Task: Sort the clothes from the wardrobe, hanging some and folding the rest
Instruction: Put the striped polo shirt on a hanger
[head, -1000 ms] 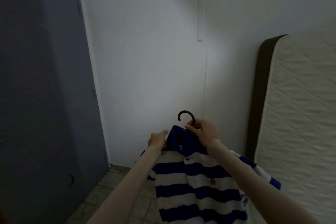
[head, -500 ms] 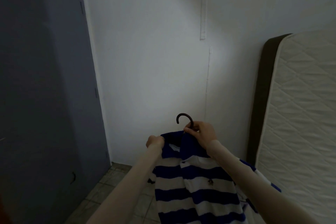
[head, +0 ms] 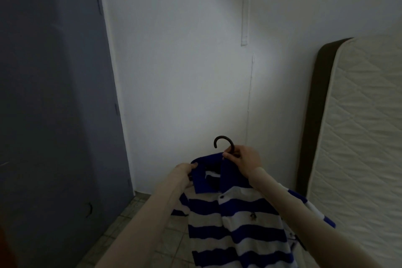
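Observation:
A blue-and-white striped polo shirt hangs in front of me on a dark hanger whose hook sticks up above the collar. My right hand pinches the hanger's neck just under the hook. At the left side of the blue collar, my left hand grips the fabric at the shoulder. The hanger's arms are hidden inside the shirt.
A tall grey wardrobe stands at the left with its door shut. A quilted mattress leans upright against the white wall at the right. Tiled floor shows between them below the shirt.
The collar has been spread wider to the left by my left hand. My right hand stays on the hanger's neck, and the view has shifted slightly.

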